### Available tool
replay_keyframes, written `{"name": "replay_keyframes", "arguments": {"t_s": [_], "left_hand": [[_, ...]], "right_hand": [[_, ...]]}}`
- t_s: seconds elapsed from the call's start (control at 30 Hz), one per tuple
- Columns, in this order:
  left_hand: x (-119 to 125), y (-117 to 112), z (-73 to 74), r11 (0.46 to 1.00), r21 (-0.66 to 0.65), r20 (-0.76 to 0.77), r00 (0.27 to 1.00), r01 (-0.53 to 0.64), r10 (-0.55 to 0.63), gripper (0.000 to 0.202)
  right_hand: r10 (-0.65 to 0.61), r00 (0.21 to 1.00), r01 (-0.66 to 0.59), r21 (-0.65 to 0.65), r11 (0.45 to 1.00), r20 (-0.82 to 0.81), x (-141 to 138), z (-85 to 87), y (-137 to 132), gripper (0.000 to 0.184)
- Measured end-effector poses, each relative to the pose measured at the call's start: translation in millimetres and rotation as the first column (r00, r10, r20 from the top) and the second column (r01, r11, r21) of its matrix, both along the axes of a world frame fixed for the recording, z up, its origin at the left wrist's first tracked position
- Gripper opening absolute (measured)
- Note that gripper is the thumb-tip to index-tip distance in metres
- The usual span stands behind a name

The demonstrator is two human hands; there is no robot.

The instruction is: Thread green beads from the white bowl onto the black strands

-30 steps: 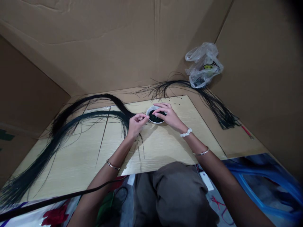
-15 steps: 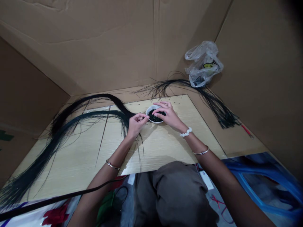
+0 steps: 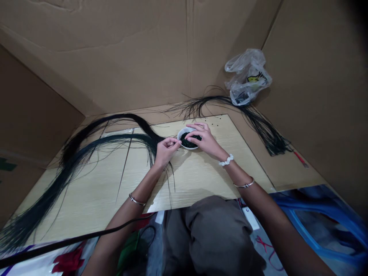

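Note:
A small white bowl (image 3: 192, 148) of tiny dark beads (image 3: 188, 143) stands on the pale board (image 3: 207, 172). At its left rim my left hand (image 3: 166, 151) is closed in a pinch, with what looks like a thin dark strand at its fingertips. My right hand (image 3: 205, 140) reaches over the bowl from the right. Its thumb and index finger come together just above the beads, while the other fingers stretch over the far rim; anything between the tips is too small to make out. Two long bundles, one black (image 3: 115, 117) and one dark green (image 3: 77, 159), run leftward from behind my left hand.
Another dark strand bundle (image 3: 258, 124) lies at the back right, ending near a red-handled tool (image 3: 300, 158). A clear plastic bag (image 3: 248, 78) rests by the cardboard wall (image 3: 138, 57). A few loose beads (image 3: 212, 124) dot the board's far corner. A black cord (image 3: 71, 239) crosses the lower left.

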State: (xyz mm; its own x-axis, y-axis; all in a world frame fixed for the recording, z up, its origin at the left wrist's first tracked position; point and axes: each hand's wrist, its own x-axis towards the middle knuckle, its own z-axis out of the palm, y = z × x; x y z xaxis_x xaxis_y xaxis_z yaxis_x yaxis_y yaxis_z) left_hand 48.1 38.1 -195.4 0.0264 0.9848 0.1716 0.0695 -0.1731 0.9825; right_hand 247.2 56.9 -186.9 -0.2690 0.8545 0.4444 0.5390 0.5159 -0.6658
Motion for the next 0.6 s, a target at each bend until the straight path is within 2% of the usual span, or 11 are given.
{"name": "replay_keyframes", "arguments": {"t_s": [0.27,0.6], "left_hand": [[-1.0,0.3,-0.2,1.000,0.006,-0.011,1.000,0.001,-0.001,0.033],[-2.0,-0.2,-1.9,1.000,-0.017,-0.007,1.000,0.023,-0.023,0.032]], "right_hand": [[0.007,1.000,-0.007,0.015,1.000,0.008,1.3,-1.6,1.2,0.009],[0.010,0.995,-0.012,0.017,1.000,0.104,1.0,6.9,-4.0,0.009]]}}
